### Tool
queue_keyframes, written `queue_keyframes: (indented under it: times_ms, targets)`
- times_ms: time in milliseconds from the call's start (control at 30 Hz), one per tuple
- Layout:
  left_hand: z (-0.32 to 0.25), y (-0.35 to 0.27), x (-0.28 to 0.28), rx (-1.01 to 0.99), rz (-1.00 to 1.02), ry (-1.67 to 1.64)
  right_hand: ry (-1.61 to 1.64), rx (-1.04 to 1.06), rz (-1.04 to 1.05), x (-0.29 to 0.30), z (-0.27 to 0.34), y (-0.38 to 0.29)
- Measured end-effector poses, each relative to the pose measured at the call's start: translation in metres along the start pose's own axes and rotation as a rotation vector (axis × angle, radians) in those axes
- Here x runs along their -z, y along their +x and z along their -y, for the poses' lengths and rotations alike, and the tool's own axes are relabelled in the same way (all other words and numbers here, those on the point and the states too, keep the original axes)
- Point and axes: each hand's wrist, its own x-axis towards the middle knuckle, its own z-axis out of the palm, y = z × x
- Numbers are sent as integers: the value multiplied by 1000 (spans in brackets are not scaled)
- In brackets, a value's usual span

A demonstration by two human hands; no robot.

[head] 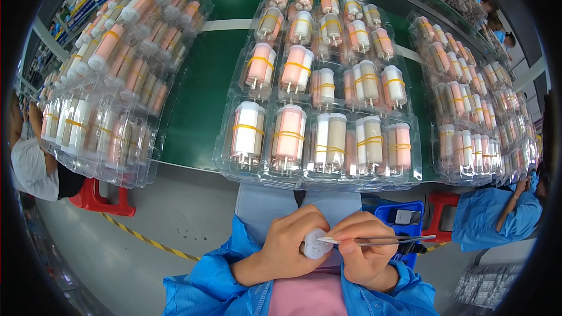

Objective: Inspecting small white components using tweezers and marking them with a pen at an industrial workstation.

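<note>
My left hand [292, 239] is wrapped around a bundle of cylinders with a translucent white end cap [317, 245]; its shafts are hidden in the fist. Metal tweezers [386, 240] lie between the thumb and fingers of my right hand [366, 245]. Their pale tips meet the cap's face, and the other end points right. Past my lap stands a stack of clear plastic trays [259, 180]. Its pockets hold pink, white and grey capped cylinders [289, 129], bundled with yellow rubber bands, with thin pins at their near ends.
More stacked clear trays stand left [131, 175] and right [470, 175] on the green table surface [189, 131]. A blue crate [401, 210] beside my right arm holds a white adapter [407, 217]. Red stools [103, 199] and seated people [496, 217] flank me.
</note>
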Motion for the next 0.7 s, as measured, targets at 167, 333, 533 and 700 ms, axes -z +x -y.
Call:
queue_keyframes:
  times_ms: [167,333,533,700]
  targets:
    - [-4,2,5,56,95,-181,-18,13,39,6,2,5]
    - [-4,2,7,69,148,-232,1,36,95,8,0,8]
    - [-3,2,7,67,156,-240,18,32,105,8,-1,9]
    - [-4,3,7,70,155,-231,34,21,94,7,0,9]
